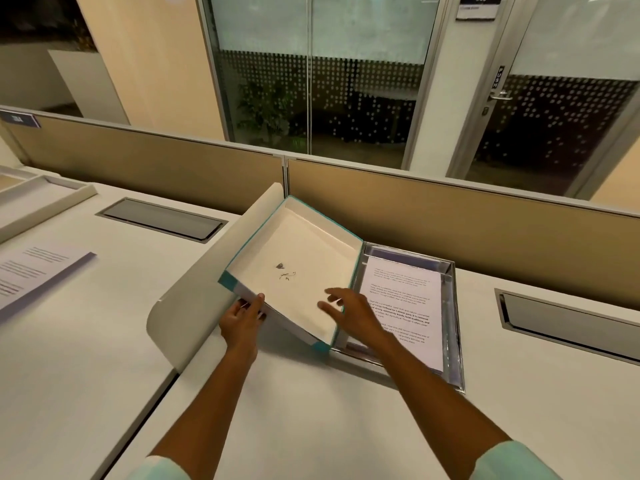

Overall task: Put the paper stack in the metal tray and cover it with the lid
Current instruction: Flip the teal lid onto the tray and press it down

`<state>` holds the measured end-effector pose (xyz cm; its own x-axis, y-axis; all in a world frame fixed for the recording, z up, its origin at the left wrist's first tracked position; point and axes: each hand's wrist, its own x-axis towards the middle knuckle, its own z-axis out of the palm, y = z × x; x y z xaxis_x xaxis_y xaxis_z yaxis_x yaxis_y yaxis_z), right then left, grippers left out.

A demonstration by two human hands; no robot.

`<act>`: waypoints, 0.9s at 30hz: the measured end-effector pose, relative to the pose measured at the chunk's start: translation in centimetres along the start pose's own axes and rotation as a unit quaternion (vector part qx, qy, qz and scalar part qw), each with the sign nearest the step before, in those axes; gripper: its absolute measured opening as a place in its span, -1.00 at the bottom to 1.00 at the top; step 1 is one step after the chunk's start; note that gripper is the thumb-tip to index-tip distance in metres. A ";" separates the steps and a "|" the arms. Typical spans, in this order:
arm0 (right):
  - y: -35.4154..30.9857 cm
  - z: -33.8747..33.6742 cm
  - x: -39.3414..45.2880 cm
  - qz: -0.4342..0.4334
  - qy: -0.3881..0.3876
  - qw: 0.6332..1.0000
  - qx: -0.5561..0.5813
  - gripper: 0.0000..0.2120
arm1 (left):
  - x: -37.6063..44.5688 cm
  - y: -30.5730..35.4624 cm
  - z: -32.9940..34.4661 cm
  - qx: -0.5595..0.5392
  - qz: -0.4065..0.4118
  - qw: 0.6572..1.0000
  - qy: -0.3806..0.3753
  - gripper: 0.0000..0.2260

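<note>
A shiny metal tray (453, 327) sits on the white desk, right of centre. The paper stack (405, 306) of printed sheets lies inside it. A teal-edged cardboard lid (294, 268), white inside with a small dark mark, is tilted up to the left of the tray, hollow side towards me. Its right edge rests at the tray's left rim. My left hand (242, 320) grips the lid's near-left corner, thumb on the inside. My right hand (349, 308) hovers with spread fingers over the lid's near-right part, blurred.
A curved white divider (194, 299) stands just left of the lid. Printed sheets (38, 271) lie at the far left, with white trays (52, 199) behind them. Two recessed cable hatches (162, 218) (568, 323) sit in the desk. A tan partition (450, 209) runs along the back.
</note>
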<state>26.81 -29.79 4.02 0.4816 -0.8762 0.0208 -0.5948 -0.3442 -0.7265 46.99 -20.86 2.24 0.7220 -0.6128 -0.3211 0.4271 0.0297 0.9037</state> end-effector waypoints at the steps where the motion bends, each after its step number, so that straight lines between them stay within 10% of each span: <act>1: -0.1 -1.1 0.3 0.004 0.017 1.000 0.003 -0.52 | -0.5 0.4 0.5 0.005 0.021 1.000 -0.007 -0.63; 11: -5.6 -10.2 1.9 -0.048 0.148 0.983 0.098 -0.48 | -6.2 2.1 6.5 0.144 0.228 0.961 -0.062 -0.59; 20: -4.8 -15.0 1.9 0.086 0.177 0.951 0.239 -0.37 | -11.1 -1.7 11.2 0.271 0.355 0.882 -0.151 -0.55; 27: 0.9 -16.9 -1.5 0.216 0.206 0.927 0.229 -0.30 | -12.7 -5.7 13.3 0.413 0.486 0.746 -0.190 -0.49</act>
<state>14.65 -34.54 14.96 -0.0811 -0.9858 -0.1471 -0.2944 0.1647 -0.9414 28.11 -23.76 4.91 0.1982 -0.8039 0.5608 -0.7926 0.2051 0.5742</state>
